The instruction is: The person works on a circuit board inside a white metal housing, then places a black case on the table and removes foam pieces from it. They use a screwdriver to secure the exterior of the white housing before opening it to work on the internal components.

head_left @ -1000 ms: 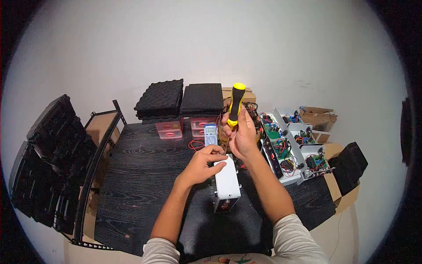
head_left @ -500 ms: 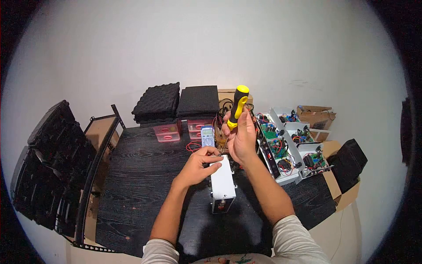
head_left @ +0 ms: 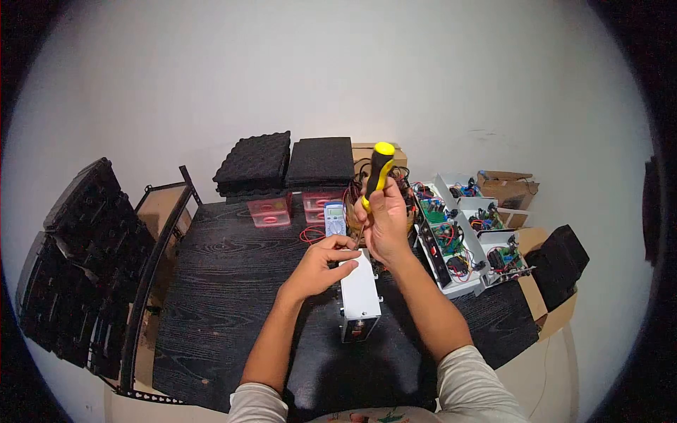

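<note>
Right hand (head_left: 386, 224) fingers wrapped around an upright screwdriver (head_left: 376, 173), tip seemingly below them at a white box (head_left: 360, 296) pinched by the left hand (head_left: 321, 264); keep it vertical.

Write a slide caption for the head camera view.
Right hand grips yellow-and-black screwdriver over white metal box, steadied by left hand.

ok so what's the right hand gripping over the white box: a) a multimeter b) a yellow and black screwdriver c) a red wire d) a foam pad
b: the right hand is closed around the screwdriver by its yellow and black handle, above the white box that the left hand steadies.
</note>
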Available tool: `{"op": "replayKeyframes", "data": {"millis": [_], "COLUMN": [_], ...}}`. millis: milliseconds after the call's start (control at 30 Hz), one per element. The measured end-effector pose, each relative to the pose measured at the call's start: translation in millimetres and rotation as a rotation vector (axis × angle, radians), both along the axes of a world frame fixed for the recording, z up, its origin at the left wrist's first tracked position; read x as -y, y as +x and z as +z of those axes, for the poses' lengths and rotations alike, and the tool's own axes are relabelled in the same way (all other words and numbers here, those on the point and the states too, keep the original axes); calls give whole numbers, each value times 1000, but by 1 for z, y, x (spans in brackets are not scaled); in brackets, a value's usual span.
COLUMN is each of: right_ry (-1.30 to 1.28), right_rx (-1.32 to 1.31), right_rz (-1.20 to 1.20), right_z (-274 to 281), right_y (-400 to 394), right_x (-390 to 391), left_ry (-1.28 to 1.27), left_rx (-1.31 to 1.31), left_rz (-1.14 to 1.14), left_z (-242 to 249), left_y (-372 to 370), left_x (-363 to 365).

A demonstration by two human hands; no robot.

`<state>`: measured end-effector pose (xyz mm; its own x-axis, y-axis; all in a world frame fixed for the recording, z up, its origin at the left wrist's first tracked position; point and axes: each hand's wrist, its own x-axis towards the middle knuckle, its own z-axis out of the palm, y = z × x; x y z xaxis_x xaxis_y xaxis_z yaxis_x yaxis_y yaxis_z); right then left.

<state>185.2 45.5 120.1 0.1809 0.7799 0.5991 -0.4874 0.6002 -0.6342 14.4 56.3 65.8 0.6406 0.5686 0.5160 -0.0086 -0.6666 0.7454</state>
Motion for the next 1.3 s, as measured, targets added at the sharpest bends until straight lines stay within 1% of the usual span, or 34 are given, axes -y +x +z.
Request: {"op": "replayKeyframes", "data": {"millis": [33, 133, 167, 267, 333, 400, 433, 467, 500, 533, 600, 700, 733, 800, 867, 933, 967, 1100, 1200, 1233, 1300], "right_ry": [-21, -37, -33, 5, 17, 37, 18, 45, 18, -11, -102, -290, -366, -364, -391, -419, -380, -413, -471, -472, -475], "right_rx": [40, -38, -44, -150, -233, -241, -212, -177, -149, -121, 63, 346, 439, 711, 941, 1187, 1223, 1376, 1439, 1492, 1598], "right_rz": [-7, 159, 152, 26, -9, -59, -133, -119, -171, -221, -266, -339, -363, -480, -588, -591, -581, -637, -613, -622, -635], "right_z": [0, 7, 9, 16, 21, 20, 17, 11, 5, -4, -30, -68, -82, -121, -133, -127, -140, -165, -172, -173, -167], "right_y": [2, 3, 3, 5, 18, 33, 39, 47, 53, 59, 76, 97, 102, 117, 115, 108, 110, 114, 117, 117, 115], "right_x": [0, 4, 2, 6, 15, 28, 34, 40, 44, 48, 61, 82, 89, 98, 113, 130, 133, 142, 144, 142, 139], "left_ry": [-17, -44, -35, -48, -33, 21, -8, -40, -74, -24, 81, 38, -58, -256, -361, -444, -474, -608, -728, -793, -818], "left_rx": [-9, -28, -29, -2, 13, 8, 7, 6, 6, -9, -42, -163, -160, -153, -119, -76, -53, 91, 175, 209, 249], "left_rz": [-3, -9, -7, -24, -26, -23, -21, -21, -21, -2, 37, 45, 11, -54, -57, -36, -17, 22, 53, 120, 127], "left_z": [-1, -4, -4, -6, -6, -6, -5, -4, -4, -8, -19, -21, -16, -11, -18, -18, -15, -19, -21, -15, -16], "left_y": [0, 0, 0, 1, 1, 1, 2, 4, 6, 8, 12, 5, 3, -1, -2, -4, -7, -18, -33, -34, -45], "left_x": [-1, -2, -2, -2, -4, -6, -8, -8, -8, -14, -27, -26, -22, -11, -8, -3, 1, 5, 6, 13, 14]}}
